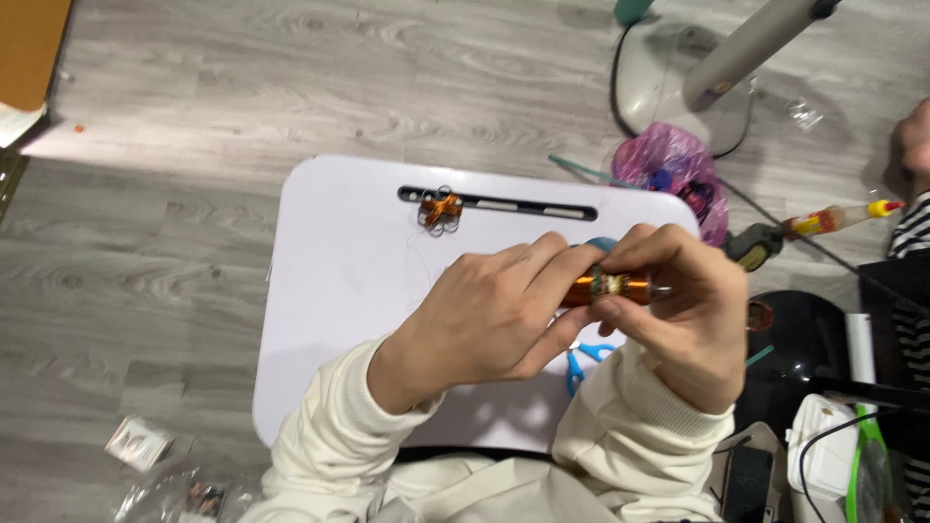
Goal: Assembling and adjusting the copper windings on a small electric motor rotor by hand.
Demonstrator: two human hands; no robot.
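Both of my hands meet over a small white lap table (339,281). My left hand (484,320) and my right hand (678,310) together grip a copper-coloured wire coil (610,287) wound on a short cylinder. The fingertips of both hands pinch it from either side. A bit of blue shows just above the coil, mostly hidden by my fingers. Blue-handled scissors (581,360) lie on the table under my hands. A second small copper wire coil (440,210) rests near the table's far edge, beside a dark slot (513,204).
A pink plastic bag (668,165) and a white fan base (678,87) stand on the grey wood floor beyond the table. A glue bottle (838,219) and another person's hand (913,140) are at right. Small packets (140,444) lie at lower left.
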